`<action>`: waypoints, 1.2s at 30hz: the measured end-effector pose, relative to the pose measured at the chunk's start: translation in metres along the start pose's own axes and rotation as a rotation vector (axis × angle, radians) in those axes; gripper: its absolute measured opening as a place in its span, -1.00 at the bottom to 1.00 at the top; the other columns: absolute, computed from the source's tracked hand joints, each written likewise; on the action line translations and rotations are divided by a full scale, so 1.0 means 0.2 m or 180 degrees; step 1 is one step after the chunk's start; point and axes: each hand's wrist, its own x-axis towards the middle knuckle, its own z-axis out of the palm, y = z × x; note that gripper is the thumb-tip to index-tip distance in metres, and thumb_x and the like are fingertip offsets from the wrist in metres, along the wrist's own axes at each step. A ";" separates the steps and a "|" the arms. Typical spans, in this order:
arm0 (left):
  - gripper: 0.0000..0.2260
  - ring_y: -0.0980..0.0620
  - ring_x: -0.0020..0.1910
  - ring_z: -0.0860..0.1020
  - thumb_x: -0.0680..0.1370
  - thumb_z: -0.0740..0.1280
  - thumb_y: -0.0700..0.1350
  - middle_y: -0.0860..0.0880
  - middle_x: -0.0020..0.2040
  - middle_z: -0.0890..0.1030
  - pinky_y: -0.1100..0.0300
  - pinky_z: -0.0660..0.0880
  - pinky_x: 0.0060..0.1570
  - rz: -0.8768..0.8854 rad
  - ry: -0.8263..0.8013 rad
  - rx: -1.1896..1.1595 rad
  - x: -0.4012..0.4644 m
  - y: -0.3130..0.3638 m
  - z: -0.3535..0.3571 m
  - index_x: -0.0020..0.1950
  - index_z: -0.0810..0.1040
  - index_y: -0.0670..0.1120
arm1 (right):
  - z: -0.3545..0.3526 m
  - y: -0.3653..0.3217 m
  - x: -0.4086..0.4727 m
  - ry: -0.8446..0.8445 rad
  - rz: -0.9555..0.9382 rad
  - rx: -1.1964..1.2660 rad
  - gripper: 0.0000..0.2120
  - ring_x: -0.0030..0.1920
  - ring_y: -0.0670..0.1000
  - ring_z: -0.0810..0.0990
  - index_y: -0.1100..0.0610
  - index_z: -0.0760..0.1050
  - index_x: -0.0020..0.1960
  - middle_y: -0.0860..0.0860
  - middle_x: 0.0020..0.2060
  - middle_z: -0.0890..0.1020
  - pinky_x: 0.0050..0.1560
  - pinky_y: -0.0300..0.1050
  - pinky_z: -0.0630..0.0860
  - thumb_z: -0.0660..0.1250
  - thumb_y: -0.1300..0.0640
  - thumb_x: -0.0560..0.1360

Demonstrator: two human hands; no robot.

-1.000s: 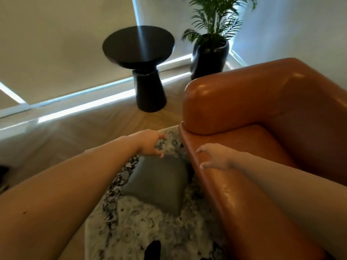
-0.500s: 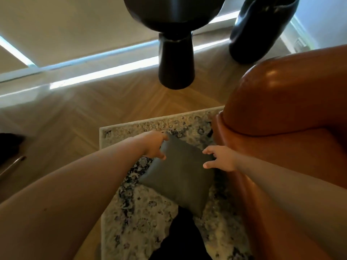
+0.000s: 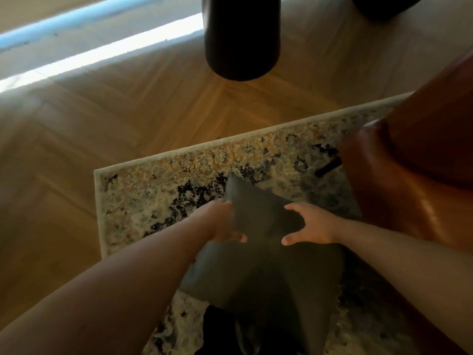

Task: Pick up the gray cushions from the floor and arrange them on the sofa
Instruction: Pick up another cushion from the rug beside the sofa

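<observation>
Warm, dim light is cast throughout; a blown-out white glare strip (image 3: 102, 53) is seen at ten o'clock, and edges are softly blurred.

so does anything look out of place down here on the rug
Yes: the gray cushion lies on the patterned rug beside the leather sofa, not on it. The left hand grips its edge.

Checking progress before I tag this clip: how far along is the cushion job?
Done: nothing visible; no cushion shows on the part of the sofa in view. In hand: the left hand grips the left edge of one gray cushion over the rug, while the right hand spreads open at its top face, not clearly gripping. Left: secure the hold, lift it onto the sofa, arrange it. Other cushions are not in view.
</observation>
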 end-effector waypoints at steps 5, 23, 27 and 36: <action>0.18 -0.16 0.52 0.07 0.18 0.46 0.43 -0.03 0.58 0.00 -0.17 0.24 0.40 0.0317 0.0399 -0.0148 0.50 -0.16 0.08 0.58 -0.08 0.01 | 0.03 0.11 0.50 0.0247 -0.0162 -0.0116 0.21 0.53 0.06 0.10 -0.04 0.00 0.58 -0.01 0.56 0.08 0.48 0.13 0.17 0.56 -0.36 0.13; 0.11 -0.08 0.12 0.50 -0.12 0.50 0.49 0.04 0.20 0.52 -0.04 0.45 0.18 0.0553 -0.0658 0.1017 1.12 -0.07 0.00 0.35 0.40 0.04 | 0.08 0.40 0.98 -0.0345 0.0071 0.0455 -0.05 0.02 -0.09 0.63 -0.10 0.54 0.14 -0.12 0.04 0.65 0.12 -0.07 0.58 0.60 -0.41 -0.19; 0.02 -0.05 0.04 0.54 -0.10 0.51 0.46 0.06 0.08 0.58 0.04 0.47 0.12 0.0566 -0.0711 0.1057 0.87 -0.07 -0.04 0.28 0.50 0.03 | 0.11 0.25 0.74 0.0077 -0.0203 0.0071 -0.06 -0.05 -0.06 0.63 -0.06 0.58 0.05 -0.11 -0.05 0.66 0.03 -0.04 0.61 0.50 -0.51 -0.23; -0.20 0.02 -0.12 0.54 -0.02 0.52 0.43 0.10 -0.15 0.57 0.09 0.53 -0.07 0.0473 -0.0406 0.1200 -0.08 0.04 -0.27 0.10 0.60 0.05 | 0.11 -0.10 -0.09 0.0749 -0.0486 -0.0273 -0.22 -0.11 -0.06 0.55 -0.06 0.54 -0.05 -0.12 -0.15 0.60 -0.13 -0.13 0.46 0.51 -0.50 -0.10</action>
